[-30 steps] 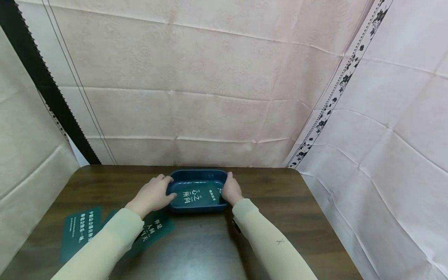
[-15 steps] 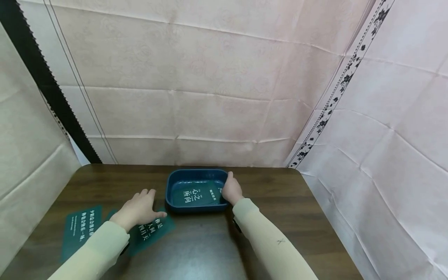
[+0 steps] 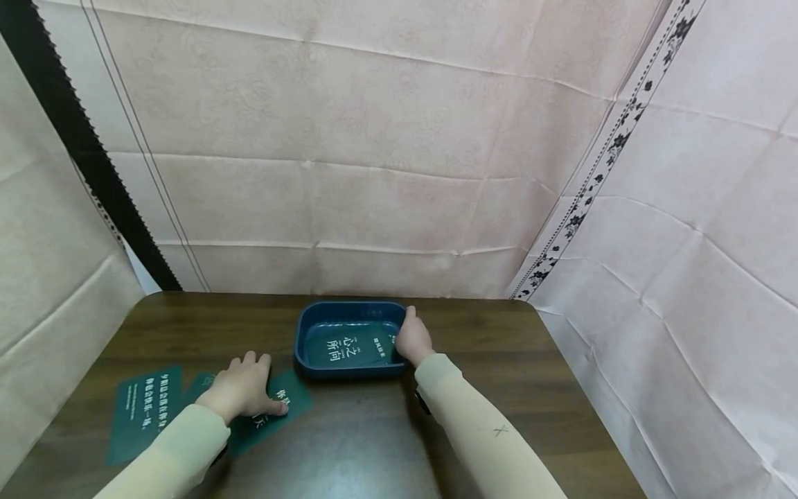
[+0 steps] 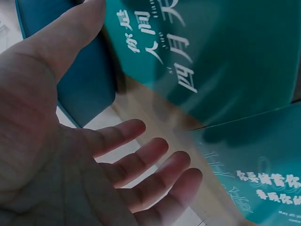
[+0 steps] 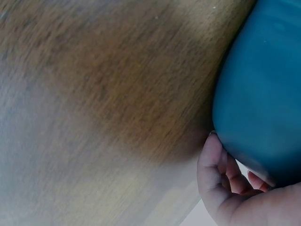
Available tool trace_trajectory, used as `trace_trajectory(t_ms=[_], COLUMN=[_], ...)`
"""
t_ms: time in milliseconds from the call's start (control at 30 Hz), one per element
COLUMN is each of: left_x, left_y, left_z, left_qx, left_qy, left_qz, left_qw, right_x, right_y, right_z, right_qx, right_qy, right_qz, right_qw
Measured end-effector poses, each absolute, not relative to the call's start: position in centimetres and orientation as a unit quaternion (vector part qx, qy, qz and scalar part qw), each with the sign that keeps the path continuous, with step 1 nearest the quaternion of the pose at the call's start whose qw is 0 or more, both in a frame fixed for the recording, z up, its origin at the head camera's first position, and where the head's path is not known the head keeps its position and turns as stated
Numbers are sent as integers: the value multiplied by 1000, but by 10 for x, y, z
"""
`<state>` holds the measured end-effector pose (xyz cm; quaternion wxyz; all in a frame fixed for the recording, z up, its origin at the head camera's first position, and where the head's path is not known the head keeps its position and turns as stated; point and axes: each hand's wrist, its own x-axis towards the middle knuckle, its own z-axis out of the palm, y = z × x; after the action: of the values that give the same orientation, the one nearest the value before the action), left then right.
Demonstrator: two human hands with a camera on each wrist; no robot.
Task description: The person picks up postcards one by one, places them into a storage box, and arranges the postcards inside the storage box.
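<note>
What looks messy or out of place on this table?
Nothing is spilled or broken. The green cards left of the blue tray lie fanned and overlapping at angles, with the left hand over one, while another card lies inside the tray.

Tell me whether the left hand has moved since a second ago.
Yes. The left hand has left the blue tray and come back toward the person, leftward, onto the green card on the table.

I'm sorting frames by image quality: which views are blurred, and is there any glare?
Head view: sharp, with a pale sheen on the table near the camera. Left wrist view: the left hand is soft at the fingertips, and the green card is fairly readable. Right wrist view: heavy blur over the wood; the blue tray is soft.
</note>
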<state>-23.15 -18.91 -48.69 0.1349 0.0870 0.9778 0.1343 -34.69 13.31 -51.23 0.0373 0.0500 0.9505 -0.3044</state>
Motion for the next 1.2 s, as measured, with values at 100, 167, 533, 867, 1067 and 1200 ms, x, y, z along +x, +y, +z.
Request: trace_trajectory(t_ms=[100,167,533,867,1067,1200], left_x=[-231,-232,-233,-234,-234,-233], left_y=[-189,-190,-191,-179,-179,-180], left_z=[-488,-490,-497,-492,-492,-492], left_qx=[86,84,72,64,60,59], left_qy=[978,977,978,973,971,971], left_qz=[130,129,140,157,161,158], left_qw=[141,147,138,157,163,171], right_x=[-347,-348,-348,-348,-347,-347], right_y=[133,133,135,136,135,134], right_z=[-512,-513,-513,-515,-514,-515], right_qx=[50,48,42,46,47,43], right_qy=[952,953,953,953,954,955], right_qz=[-301,-299,-298,-297,-294,-292], right_qw=[36,34,33,33,30,30])
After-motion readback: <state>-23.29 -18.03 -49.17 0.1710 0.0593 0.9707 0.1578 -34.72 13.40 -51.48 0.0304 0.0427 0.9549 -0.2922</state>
